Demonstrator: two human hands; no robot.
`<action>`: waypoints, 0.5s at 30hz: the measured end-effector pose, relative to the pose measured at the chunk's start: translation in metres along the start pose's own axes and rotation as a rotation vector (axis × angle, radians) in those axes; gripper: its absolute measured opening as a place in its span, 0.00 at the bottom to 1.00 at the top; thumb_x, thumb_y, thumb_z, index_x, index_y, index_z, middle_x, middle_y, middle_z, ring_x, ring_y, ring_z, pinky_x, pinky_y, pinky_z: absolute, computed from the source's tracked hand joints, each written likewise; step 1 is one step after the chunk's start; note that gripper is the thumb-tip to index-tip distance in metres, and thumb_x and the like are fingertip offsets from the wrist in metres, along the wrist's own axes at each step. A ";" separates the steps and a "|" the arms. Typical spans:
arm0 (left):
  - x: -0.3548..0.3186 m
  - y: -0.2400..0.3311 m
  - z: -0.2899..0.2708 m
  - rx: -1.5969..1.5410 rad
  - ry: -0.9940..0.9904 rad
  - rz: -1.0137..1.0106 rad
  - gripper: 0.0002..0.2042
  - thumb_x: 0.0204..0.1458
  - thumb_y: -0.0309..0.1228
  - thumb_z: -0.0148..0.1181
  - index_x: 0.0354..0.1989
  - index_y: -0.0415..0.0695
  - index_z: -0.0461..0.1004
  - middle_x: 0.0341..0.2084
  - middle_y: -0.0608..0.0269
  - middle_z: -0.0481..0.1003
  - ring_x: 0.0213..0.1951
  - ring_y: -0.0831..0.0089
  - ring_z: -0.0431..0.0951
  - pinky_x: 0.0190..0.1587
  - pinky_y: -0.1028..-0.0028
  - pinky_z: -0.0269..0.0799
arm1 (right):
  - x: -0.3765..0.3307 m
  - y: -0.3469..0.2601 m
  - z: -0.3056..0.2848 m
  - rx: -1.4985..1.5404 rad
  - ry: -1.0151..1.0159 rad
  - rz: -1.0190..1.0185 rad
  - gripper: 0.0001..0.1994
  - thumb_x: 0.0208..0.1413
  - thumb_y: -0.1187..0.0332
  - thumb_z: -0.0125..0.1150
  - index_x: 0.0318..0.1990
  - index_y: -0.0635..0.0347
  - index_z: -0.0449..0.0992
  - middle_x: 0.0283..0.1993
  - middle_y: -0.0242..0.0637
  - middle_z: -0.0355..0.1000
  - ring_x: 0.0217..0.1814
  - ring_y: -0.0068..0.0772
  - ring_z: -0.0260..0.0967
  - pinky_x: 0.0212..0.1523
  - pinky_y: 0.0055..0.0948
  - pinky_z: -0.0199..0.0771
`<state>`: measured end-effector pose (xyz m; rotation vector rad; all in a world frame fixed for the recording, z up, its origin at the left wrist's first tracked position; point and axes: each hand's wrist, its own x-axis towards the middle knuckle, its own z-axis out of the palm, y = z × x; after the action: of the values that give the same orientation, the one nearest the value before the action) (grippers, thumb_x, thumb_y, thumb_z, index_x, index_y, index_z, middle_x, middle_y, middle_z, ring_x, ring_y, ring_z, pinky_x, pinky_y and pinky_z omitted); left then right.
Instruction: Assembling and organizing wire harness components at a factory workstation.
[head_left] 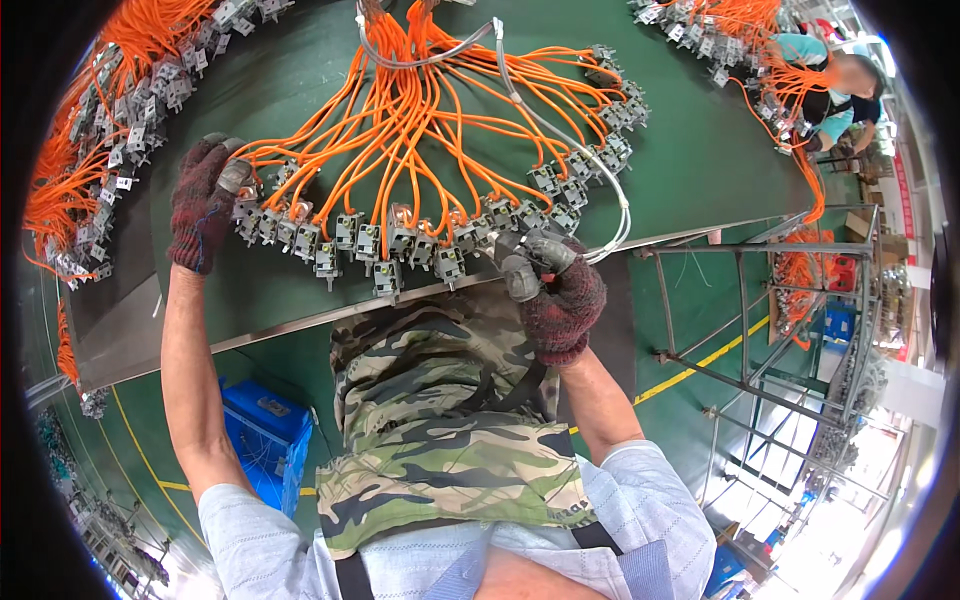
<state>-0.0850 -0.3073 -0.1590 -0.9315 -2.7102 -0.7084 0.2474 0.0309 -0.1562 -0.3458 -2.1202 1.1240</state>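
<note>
Two gloved hands reached over the near edge of the desk, above a camouflage apron. The right hand came closest, its grip bent narrow by the grey blocks just right of the middle of their row; whether it pinched one could not be told. The left hand sat at the row's left end, thumb and fingers drawn close beside a cable end, and its hold was likewise unclear. The blocks lay in a curved row on the desk, each best handled by its hard body, it seemed, rather than tugged by its cord. Orange cables fanned out from a bundle farther off; keeping them spread, uncrossed, and clear of the looping white cable looked wise. Beyond, a similar heap filled the far left, and another person's sleeve showed far right.
</note>
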 end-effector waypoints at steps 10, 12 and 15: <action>-0.003 0.001 0.004 0.006 0.027 -0.019 0.18 0.64 0.40 0.63 0.58 0.44 0.83 0.61 0.49 0.77 0.66 0.52 0.74 0.69 0.58 0.68 | -0.011 0.004 0.002 -0.087 -0.065 -0.145 0.19 0.49 0.69 0.81 0.51 0.54 0.87 0.45 0.43 0.84 0.46 0.45 0.84 0.44 0.38 0.84; -0.003 0.001 0.004 0.021 0.027 -0.029 0.18 0.64 0.40 0.63 0.57 0.44 0.83 0.61 0.49 0.77 0.66 0.52 0.74 0.69 0.58 0.68 | -0.015 0.007 0.005 -0.133 -0.061 -0.181 0.19 0.49 0.69 0.81 0.51 0.52 0.88 0.44 0.42 0.84 0.45 0.45 0.83 0.44 0.38 0.85; -0.003 0.000 0.004 0.031 0.005 -0.053 0.19 0.65 0.40 0.62 0.59 0.41 0.82 0.63 0.49 0.76 0.67 0.53 0.72 0.70 0.58 0.66 | -0.010 0.001 0.001 -0.218 -0.080 -0.241 0.18 0.49 0.69 0.81 0.49 0.52 0.88 0.44 0.42 0.84 0.45 0.44 0.84 0.44 0.38 0.85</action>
<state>-0.0825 -0.3066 -0.1639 -0.8523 -2.7424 -0.6754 0.2539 0.0258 -0.1620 -0.1404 -2.2906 0.7831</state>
